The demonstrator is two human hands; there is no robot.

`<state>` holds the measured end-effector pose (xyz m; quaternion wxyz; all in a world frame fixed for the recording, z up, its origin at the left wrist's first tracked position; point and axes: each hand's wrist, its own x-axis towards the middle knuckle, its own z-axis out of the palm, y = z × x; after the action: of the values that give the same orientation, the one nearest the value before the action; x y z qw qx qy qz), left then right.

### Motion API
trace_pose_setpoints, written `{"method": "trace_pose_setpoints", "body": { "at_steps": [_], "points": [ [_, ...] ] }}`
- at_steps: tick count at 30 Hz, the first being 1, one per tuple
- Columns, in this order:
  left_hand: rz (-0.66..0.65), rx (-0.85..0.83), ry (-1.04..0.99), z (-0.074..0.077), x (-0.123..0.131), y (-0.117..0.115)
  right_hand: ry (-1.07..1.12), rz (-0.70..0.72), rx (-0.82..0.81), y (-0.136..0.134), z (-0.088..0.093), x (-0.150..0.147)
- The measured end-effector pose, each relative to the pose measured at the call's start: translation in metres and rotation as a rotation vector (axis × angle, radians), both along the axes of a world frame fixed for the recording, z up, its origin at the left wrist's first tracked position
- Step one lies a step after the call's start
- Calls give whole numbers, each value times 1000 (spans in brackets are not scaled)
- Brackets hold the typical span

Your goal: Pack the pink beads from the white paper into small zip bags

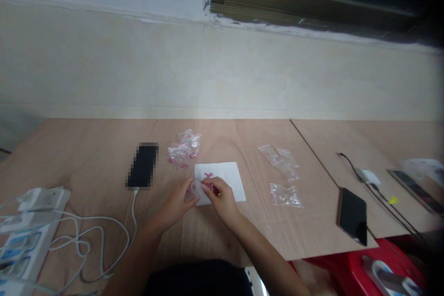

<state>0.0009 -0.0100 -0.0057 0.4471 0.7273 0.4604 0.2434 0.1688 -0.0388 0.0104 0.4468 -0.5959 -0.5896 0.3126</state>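
Over the left edge of a white sheet of paper (234,180), my left hand (181,198) is closed on a small clear plastic bag (197,189). My right hand (222,200) meets it from the right, its thumb and fingers pinched at the bag's edge. Small pink pieces (214,189) show in or beside my right fingers; I cannot make out their exact kind. Another small pink piece (208,175) lies on the paper just beyond my hands. Behind and to the left, several clear bags with pink pieces (183,149) lie in a pile.
Several clear bags (282,162) lie right of the paper, with one more bag (286,195) nearer me. A dark phone (143,165) charges on the left, beside white cables and a power strip (41,222). Another phone (353,215) lies right, above a red stool (378,268).
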Motion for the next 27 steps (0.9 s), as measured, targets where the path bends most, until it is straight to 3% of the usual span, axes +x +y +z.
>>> {"method": "trace_pose_setpoints", "body": {
  "at_steps": [4,9,12,15,21,24,27],
  "points": [
    [29,-13,0,4,-4,-2,-176,-179,-62,20,-29,14],
    [63,-62,-11,5,-8,-7,-270,-177,-122,41,-53,24],
    [66,-67,12,4,-10,-6,-259,-191,-122,43,-49,26],
    [71,-57,39,3,-10,-2,-225,-206,-109,35,-32,24],
    [28,-25,-23,-1,1,5,-57,34,10,2,4,-1],
    [34,-35,-44,-3,2,4,-6,12,-7,-1,3,-3],
    [46,-71,-39,-3,-3,1,-14,-132,-51,9,-8,8]
  ]
}}
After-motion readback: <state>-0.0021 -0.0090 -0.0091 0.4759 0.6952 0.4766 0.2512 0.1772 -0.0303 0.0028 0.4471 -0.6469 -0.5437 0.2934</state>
